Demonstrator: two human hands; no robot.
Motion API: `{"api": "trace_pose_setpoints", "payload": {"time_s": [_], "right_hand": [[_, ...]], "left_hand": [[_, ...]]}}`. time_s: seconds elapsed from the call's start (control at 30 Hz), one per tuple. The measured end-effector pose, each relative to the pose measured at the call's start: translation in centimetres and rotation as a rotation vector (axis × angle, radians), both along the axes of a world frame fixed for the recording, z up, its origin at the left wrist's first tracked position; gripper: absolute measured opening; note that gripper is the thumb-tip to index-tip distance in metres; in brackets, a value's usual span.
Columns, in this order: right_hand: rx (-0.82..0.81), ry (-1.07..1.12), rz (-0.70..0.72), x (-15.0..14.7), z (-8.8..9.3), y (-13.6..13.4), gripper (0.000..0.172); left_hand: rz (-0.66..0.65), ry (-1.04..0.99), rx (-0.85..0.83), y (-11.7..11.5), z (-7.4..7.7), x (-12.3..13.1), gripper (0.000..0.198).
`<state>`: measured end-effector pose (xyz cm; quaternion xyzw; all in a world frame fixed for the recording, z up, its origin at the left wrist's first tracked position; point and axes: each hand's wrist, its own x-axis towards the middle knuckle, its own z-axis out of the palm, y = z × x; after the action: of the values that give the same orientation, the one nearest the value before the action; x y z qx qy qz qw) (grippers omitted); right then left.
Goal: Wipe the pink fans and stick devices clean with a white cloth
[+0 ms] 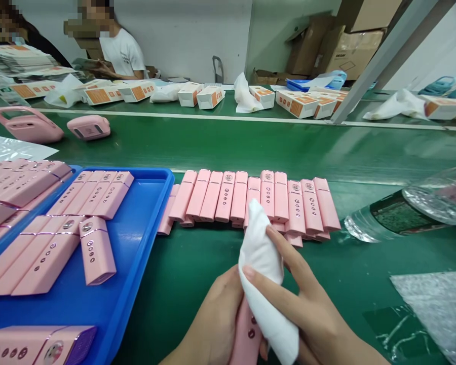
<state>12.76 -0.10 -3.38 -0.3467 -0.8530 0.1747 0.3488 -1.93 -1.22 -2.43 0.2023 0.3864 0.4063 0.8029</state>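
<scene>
My left hand grips a pink handheld device low in the view, its upper end wrapped in a white cloth. My right hand presses that cloth around the device, fingers spread across it. Just beyond the cloth lies a tight row of similar pink devices on the green belt, some overlapping others. To the left, a blue plastic tray holds more pink devices, including one lying apart. The lower part of the held device is hidden by my hands.
A transparent plastic bottle lies on the belt at right, beside a sheet of bubble wrap. Beyond the belt stand white-and-orange boxes, two pink cases and a co-worker handling papers. Cardboard cartons are stacked behind.
</scene>
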Motion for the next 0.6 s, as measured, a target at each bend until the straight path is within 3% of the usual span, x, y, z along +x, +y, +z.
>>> {"api": "trace_pose_setpoints", "payload": {"time_s": [0.13,0.23,0.33,0.5,0.6], "right_hand": [[0.063,-0.069,0.062,0.2,0.3,0.1,0.052],[0.092,0.082,0.042,0.5,0.0,-0.1,0.053],[0.115,0.211,0.040,1.1,-0.1,-0.2,0.043],[-0.146,0.445,-0.060,2.1,0.8,0.1,0.024],[-0.154,0.496,-0.134,2.2,1.6,0.0,0.018]], "left_hand": [[-0.023,0.006,0.002,-0.1,0.4,0.0,0.034],[-0.138,-0.066,-0.015,-0.1,0.2,-0.5,0.038],[-0.177,-0.104,-0.028,-0.1,-0.3,-0.8,0.045],[-0.137,-0.186,0.014,-0.2,-0.9,-0.7,0.048],[-0.073,-0.262,0.020,-0.3,-1.1,-0.5,0.041]]}}
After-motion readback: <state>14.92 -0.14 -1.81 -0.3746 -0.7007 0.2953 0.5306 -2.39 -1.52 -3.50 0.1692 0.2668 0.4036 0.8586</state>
